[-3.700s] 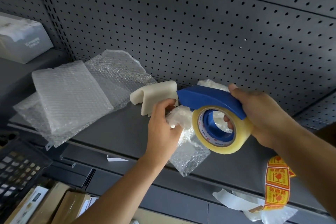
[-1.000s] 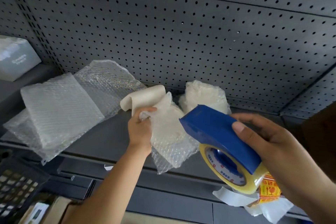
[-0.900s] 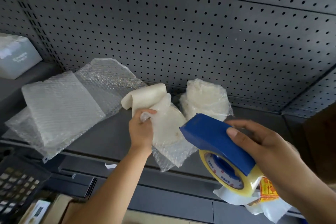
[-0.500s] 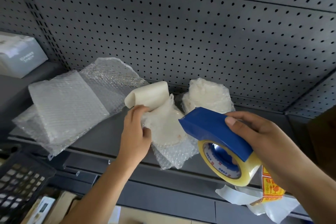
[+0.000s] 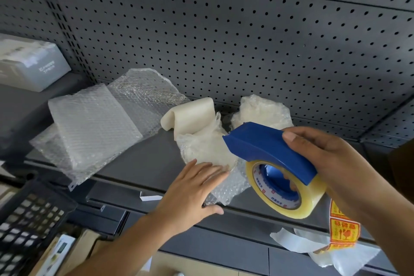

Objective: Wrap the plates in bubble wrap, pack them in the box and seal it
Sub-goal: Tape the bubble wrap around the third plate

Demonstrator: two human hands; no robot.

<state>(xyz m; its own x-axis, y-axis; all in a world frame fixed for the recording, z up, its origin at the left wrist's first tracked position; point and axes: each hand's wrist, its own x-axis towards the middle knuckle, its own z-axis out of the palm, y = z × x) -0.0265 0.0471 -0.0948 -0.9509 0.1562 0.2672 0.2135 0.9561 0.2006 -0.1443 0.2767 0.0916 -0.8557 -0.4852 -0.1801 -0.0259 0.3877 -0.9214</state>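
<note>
Plates: two round white plates sit in bubble wrap on the gray shelf [image 5: 139, 163]. The near wrapped plate [image 5: 206, 150] is under the left hand. The far wrapped plate [image 5: 262, 111] sits behind it, by the wall with holes.
Done so far: both plates look covered, I think. The near one has loose wrap hanging past the shelf edge.
Left to do: tape the wrap shut, put the plates in the box, and seal it. I cannot tell which box is meant.
Left hand [image 5: 192, 190]: open and flat, fingers spread. It presses down on the near plate's wrap and holds nothing.
Right hand [image 5: 324, 159]: closed around the blue tape holder [image 5: 266, 145]. The clear tape roll [image 5: 284, 188] hangs under it, just beside the near plate.
Other things: a folded stack of bubble wrap [image 5: 91, 123] lies well apart on the left. A cream foam piece [image 5: 190, 115] touches the near plate's wrap.
</note>
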